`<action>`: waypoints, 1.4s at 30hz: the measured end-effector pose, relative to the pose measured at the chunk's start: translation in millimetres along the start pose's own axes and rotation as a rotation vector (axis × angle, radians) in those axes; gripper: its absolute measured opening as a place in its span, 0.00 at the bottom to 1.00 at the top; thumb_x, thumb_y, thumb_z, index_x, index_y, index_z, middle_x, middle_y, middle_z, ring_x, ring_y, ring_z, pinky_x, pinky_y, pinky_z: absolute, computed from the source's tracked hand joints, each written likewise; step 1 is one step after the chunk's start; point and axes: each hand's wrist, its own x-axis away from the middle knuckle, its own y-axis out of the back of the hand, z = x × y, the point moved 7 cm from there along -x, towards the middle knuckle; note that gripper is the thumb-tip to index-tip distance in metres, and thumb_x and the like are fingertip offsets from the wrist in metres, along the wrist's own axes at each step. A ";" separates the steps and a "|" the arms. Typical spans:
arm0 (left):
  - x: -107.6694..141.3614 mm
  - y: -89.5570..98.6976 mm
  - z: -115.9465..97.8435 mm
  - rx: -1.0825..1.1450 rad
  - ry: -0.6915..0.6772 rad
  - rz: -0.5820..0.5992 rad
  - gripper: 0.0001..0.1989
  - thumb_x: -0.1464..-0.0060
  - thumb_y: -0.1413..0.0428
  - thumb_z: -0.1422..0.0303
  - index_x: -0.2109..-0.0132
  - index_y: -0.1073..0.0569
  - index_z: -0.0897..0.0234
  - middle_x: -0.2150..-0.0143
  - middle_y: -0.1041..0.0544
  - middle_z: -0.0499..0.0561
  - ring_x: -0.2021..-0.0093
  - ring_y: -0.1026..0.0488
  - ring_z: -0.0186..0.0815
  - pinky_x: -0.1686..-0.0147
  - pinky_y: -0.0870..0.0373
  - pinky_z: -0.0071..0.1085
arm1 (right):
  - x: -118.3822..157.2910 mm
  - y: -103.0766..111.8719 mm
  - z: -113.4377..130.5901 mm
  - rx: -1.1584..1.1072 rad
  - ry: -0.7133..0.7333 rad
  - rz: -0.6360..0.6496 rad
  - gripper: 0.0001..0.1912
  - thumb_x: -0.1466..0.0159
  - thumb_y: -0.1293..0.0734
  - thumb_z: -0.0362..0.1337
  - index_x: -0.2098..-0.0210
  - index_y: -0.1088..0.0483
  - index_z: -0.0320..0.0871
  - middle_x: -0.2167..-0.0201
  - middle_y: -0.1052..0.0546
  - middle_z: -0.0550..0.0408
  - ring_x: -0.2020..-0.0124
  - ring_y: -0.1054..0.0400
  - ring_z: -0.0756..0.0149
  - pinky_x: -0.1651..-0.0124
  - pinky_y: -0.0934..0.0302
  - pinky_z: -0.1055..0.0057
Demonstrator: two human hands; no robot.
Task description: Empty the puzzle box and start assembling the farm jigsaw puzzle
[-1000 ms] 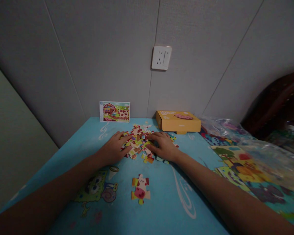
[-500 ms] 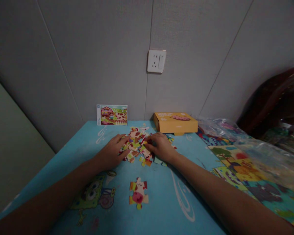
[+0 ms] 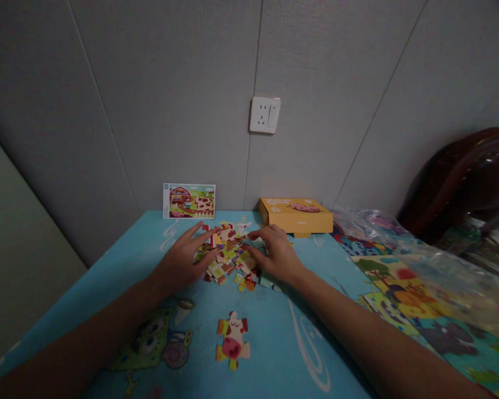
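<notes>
Cardboard heap: jigsaw pieces bunched on blue cloth; sift lightly, lifting overlaps rather than shoving.
Left hand: loosely spread at the edge, gripping nothing visible.
Right hand: curled now, flatter a second ago, by a pale-blue piece (pinched? can't tell!).
Cow-face piece: lying apart, nearer the camera, unmoved.
</notes>
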 end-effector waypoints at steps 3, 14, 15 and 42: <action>-1.9 -1.9 13.4 -0.031 0.128 0.003 0.26 0.41 0.51 0.55 0.40 0.32 0.63 0.39 0.32 0.58 0.35 0.42 0.50 0.41 0.38 0.49 | 1.6 -7.5 -6.3 0.062 -0.063 0.101 0.19 0.39 0.33 0.48 0.53 0.29 0.43 0.58 0.24 0.49 0.53 0.37 0.55 0.50 0.46 0.58; 8.4 -31.0 28.9 -0.157 0.142 0.075 0.28 0.44 0.47 0.54 0.41 0.30 0.64 0.40 0.34 0.65 0.36 0.43 0.59 0.41 0.43 0.56 | 9.4 -31.5 11.2 0.094 0.016 0.272 0.25 0.40 0.33 0.52 0.48 0.31 0.46 0.48 0.27 0.49 0.48 0.39 0.52 0.40 0.59 0.50; 9.2 -32.3 30.8 -0.146 0.149 0.073 0.28 0.44 0.47 0.54 0.41 0.30 0.64 0.39 0.35 0.65 0.36 0.43 0.59 0.41 0.42 0.56 | 9.3 -31.1 10.5 0.087 0.013 0.272 0.25 0.40 0.33 0.52 0.48 0.30 0.46 0.49 0.27 0.49 0.48 0.39 0.52 0.40 0.59 0.50; 2.1 -36.1 9.2 -0.031 0.003 0.198 0.25 0.43 0.47 0.58 0.39 0.34 0.58 0.37 0.35 0.56 0.35 0.45 0.56 0.41 0.44 0.60 | 3.1 -31.6 14.6 -0.022 -0.002 0.256 0.17 0.37 0.35 0.42 0.48 0.30 0.50 0.57 0.26 0.52 0.52 0.38 0.57 0.42 0.55 0.53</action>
